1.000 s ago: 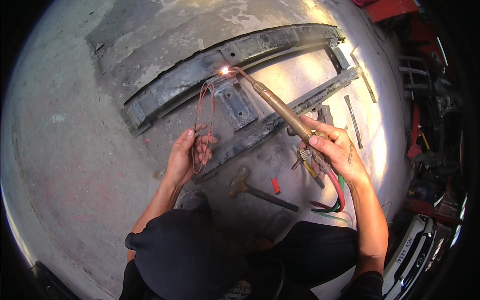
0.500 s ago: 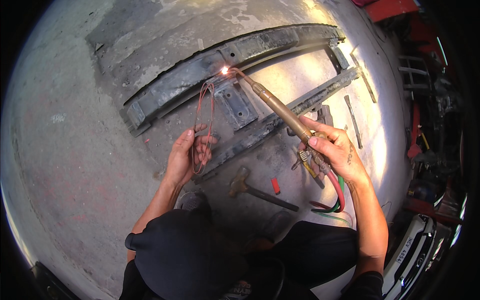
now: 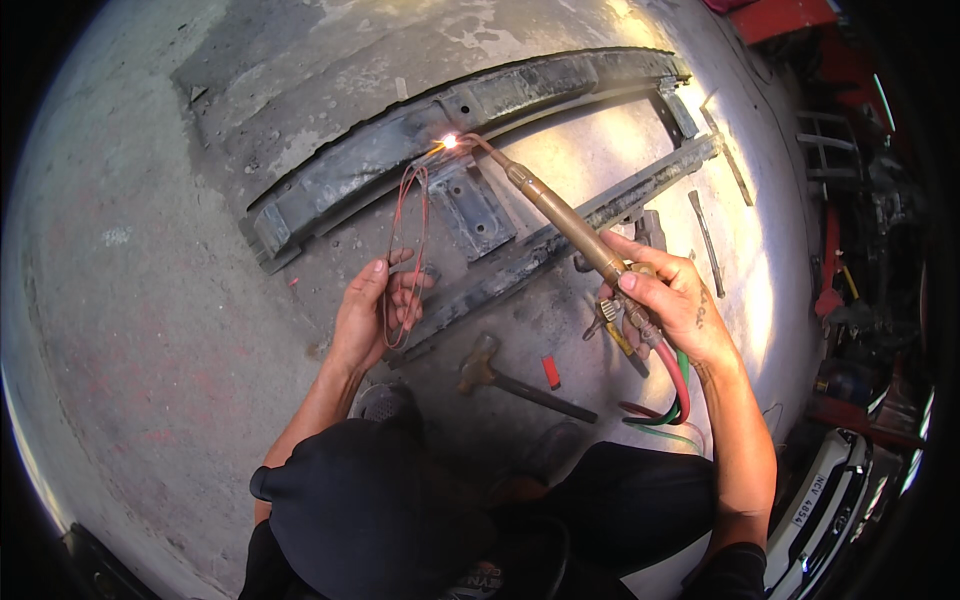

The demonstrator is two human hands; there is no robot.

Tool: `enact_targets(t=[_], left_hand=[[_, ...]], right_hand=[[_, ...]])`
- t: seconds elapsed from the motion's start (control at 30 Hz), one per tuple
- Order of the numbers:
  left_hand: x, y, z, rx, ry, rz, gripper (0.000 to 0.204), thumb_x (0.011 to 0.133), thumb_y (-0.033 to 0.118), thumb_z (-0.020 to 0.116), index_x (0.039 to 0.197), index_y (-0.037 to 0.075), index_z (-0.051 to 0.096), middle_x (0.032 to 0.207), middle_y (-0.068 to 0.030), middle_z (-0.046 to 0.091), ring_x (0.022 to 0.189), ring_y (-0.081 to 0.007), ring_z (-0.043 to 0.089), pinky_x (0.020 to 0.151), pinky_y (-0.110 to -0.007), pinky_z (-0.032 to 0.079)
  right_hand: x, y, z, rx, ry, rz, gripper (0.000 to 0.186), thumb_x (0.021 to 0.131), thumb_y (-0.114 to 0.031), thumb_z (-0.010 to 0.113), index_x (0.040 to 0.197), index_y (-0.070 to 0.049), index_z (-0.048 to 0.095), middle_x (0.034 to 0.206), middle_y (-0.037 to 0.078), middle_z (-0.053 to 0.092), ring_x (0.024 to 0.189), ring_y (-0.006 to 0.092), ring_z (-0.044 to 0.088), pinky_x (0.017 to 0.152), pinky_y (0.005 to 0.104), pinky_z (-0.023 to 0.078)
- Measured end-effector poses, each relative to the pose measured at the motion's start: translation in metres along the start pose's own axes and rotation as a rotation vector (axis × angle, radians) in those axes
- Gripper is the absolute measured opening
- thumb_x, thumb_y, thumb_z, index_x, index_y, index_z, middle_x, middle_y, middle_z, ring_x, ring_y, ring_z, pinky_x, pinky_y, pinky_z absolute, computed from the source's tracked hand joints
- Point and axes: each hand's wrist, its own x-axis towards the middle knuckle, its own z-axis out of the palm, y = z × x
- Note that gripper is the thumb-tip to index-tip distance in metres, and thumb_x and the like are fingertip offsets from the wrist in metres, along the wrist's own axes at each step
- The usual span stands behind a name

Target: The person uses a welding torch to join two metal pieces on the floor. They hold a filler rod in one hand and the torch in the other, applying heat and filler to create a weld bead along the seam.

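My left hand point(image 3: 368, 312) pinches a long loop of thin copper-coloured wire point(image 3: 425, 200), whose upper end reaches the bright flame point(image 3: 450, 141). My right hand point(image 3: 682, 308) is closed round the brass handle of a gas torch point(image 3: 560, 217), near its valve knobs. The torch's bent tip points at the joint between a dark curved metal beam point(image 3: 350, 165) and a short bracket plate point(image 3: 472, 210) with holes. Glare hides the exact contact between wire and metal. A straight dark bar point(image 3: 570, 235) runs under the torch.
Red and green hoses point(image 3: 680, 385) curve down from the torch. Near my feet lie a hammer point(image 3: 530, 390) and a small red piece point(image 3: 551, 373). To the right are a flat metal tool point(image 3: 706, 245) on the concrete and a white-and-black car bumper point(image 3: 825, 510).
An orange streak now shows left of the flame, by the wire's end. The torch tip has shifted very slightly; my left hand stays put.
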Motion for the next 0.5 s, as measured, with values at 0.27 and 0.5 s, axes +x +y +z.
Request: enact_targets(t=[0.27,0.5], left_hand=[[0.0002,0.0013,0.0017,-0.006,0.012,-0.007,0.049,0.115,0.037,0.044,0.146,-0.002,0.045,0.107,-0.0222,0.072,0.072,-0.0177,0.07,0.058,-0.028,0.058],[0.0007,0.0008,0.0006,-0.005,0.012,-0.006,0.05,0.115,0.038,0.044,0.146,-0.002,0.045,0.108,-0.0227,0.071,0.071,-0.0179,0.07,0.058,-0.028,0.058]], right_hand=[[0.001,0.0039,-0.0009,0.018,0.002,-0.012,0.062,0.101,-0.028,0.071,0.155,-0.003,0.052,0.093,0.013,0.074,0.055,0.0147,0.066,0.048,0.0294,0.052],[0.0014,0.0041,-0.0015,0.021,-0.002,-0.009,0.061,0.1,-0.027,0.071,0.154,-0.004,0.053,0.093,0.012,0.074,0.056,0.0145,0.066,0.047,0.0288,0.052]])
